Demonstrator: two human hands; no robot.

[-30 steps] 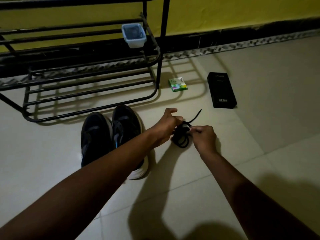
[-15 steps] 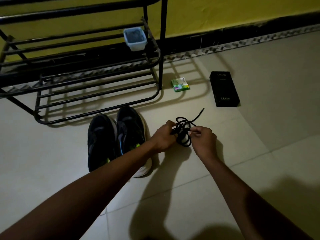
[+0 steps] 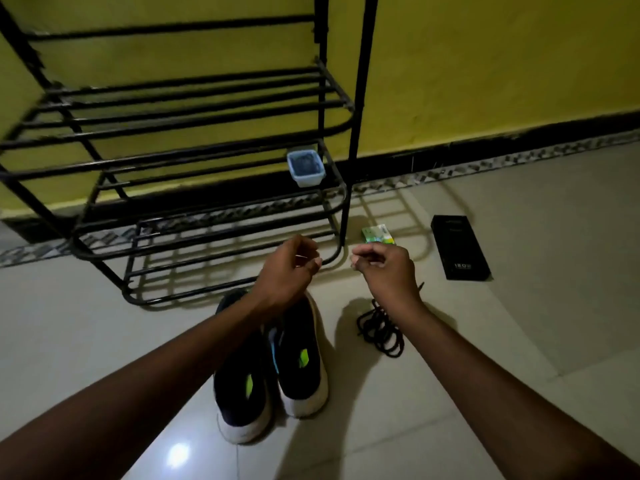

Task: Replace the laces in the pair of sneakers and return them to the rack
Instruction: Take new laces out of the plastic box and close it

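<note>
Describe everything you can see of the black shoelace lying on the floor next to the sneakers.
The black shoelace is a thin, cord-like lace gathered into a loose bundle of several overlapping loops. It lies flat on the pale floor tile, just right of the sneakers and apart from them. The right forearm crosses over its upper right part in this view and hides some of it. One loose end pokes out beyond the wrist. Nothing grips it.

Sneakers (image 3: 299, 358): black pair with white soles and neon-green marks inside, upright and side by side on the floor, toes toward the rack.
Laces (image 3: 381, 329): black, loosely coiled bundle on the floor, just right of the sneakers.
Rack (image 3: 355, 133): black metal tubing, barred shelves, just beyond the sneakers.
</note>
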